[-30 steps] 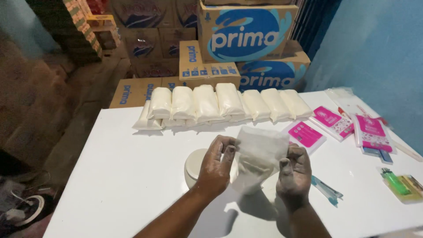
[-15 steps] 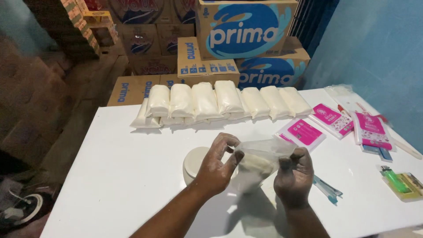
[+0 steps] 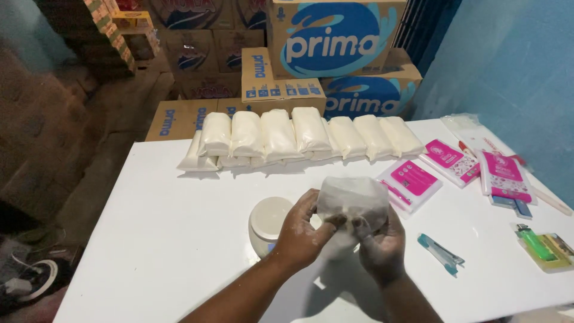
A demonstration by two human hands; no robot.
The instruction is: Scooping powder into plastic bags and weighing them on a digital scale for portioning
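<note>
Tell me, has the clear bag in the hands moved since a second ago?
Yes. The clear bag has sunk lower, nearer the round white scale, and bunched up.

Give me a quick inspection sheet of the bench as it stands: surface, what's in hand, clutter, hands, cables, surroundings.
Surface: white table, hard shadows under the arms.
Job's things: clear plastic bag of white powder, held above the small round white scale; row of filled white bags lined up along the far edge.
Clutter: pink packets at right, blue-handled tool, green lighter near the right edge.
Grippers: left hand and right hand both in a pinching grip on the bag's lower part, fingers dusted white.
Cables: nothing seen on the table.
Surroundings: stacked cardboard cartons behind, blue wall at right.
</note>
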